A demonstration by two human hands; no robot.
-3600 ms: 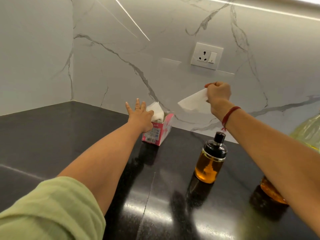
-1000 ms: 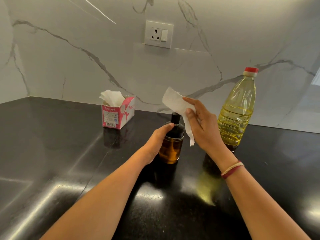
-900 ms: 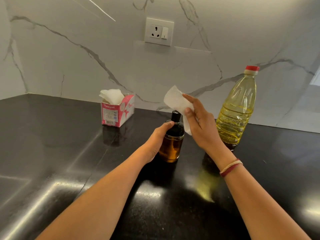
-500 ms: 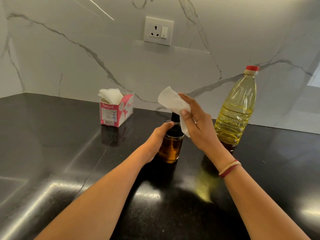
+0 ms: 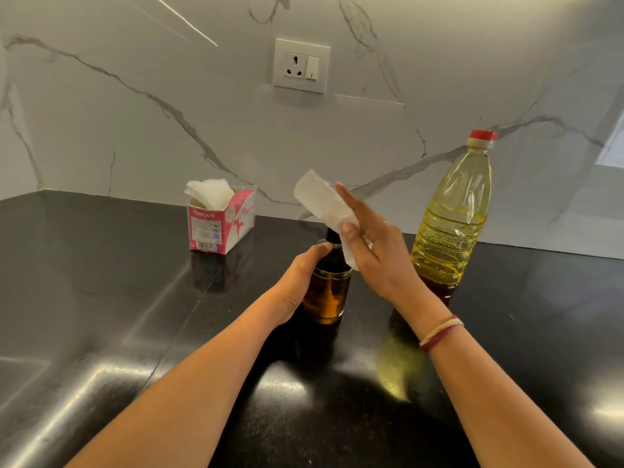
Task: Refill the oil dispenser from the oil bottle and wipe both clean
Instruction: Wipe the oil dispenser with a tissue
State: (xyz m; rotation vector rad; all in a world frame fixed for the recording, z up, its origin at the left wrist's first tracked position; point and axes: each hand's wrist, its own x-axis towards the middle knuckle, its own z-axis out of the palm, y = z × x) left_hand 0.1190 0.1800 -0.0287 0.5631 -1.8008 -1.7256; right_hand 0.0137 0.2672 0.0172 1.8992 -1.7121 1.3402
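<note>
A small glass oil dispenser with amber oil and a black top stands upright on the black counter. My left hand grips its left side. My right hand holds a white tissue between thumb and fingers, against the dispenser's black top. A tall plastic oil bottle with yellow oil and a red cap stands upright just right of my right hand.
A pink and white tissue box with tissues poking out sits at the back left, near the marble wall. A wall socket is above. The counter runs into a corner at the far left.
Since 3.6 s ago my left hand left the tissue box and took the dispenser. In the last second my right hand brought the tissue left onto the dispenser's top.
</note>
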